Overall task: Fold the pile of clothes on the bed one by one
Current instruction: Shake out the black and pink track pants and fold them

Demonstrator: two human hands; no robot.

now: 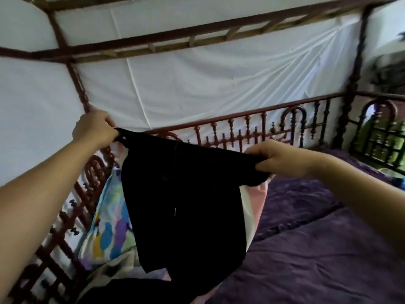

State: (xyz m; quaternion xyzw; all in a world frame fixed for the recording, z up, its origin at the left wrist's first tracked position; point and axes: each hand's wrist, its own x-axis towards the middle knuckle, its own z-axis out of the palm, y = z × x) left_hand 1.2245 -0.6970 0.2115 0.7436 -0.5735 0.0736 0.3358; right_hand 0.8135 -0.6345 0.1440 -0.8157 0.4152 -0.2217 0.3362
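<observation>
The bed fills the lower right, its purple cover left bare, likely as the flat spot for folding; a red metal railing runs along its far side, and white sheeting hangs behind and above it. Against the left rail lies the pile of clothes – a bright printed cloth, with pink and white pieces beside it. Above it hangs the black garment, lifted clear and stretched by its top edge, probably so that it drops straight and shows its shape before the first fold. The left hand pinches one upper corner, fingers curled round the cloth; the right hand grips the other – thumb under, fingers closed over the hem.
</observation>
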